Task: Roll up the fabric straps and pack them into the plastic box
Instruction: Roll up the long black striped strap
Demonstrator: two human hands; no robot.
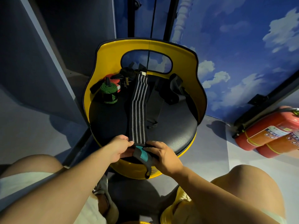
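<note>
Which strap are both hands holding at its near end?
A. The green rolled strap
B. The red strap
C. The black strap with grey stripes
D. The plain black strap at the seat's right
C: the left hand and right hand pinch the near end of the striped strap, which lies stretched out across the seat; the green roll sits untouched.

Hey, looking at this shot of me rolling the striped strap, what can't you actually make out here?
Head view only:
- The plastic box: none in frame.
- Near end of the striped strap: covered by the left hand and right hand.
- Fire extinguishers: cut off by the right edge, label print too small.
- Dark straps at the seat back: lost in shadow.
</note>
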